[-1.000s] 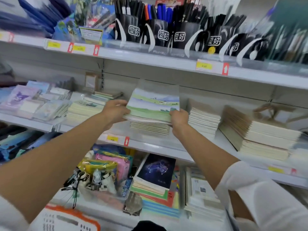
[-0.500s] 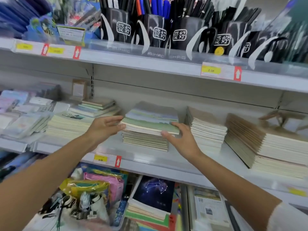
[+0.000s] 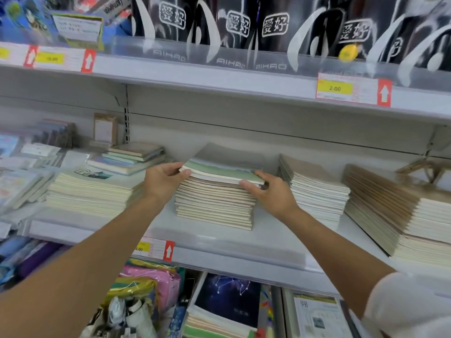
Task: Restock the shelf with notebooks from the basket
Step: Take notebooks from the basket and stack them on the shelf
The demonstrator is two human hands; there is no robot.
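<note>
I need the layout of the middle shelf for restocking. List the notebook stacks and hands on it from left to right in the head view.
cream stack → left hand → center stack with green-covered notebooks → right hand → white-edged stack → leaning brown-covered stack

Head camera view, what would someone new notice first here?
First, both hands gripping the green-covered notebooks atop the centre stack on the middle shelf: left hand on its left edge, right hand on its right corner. Next, the black pen holders lining the shelf above.
</note>
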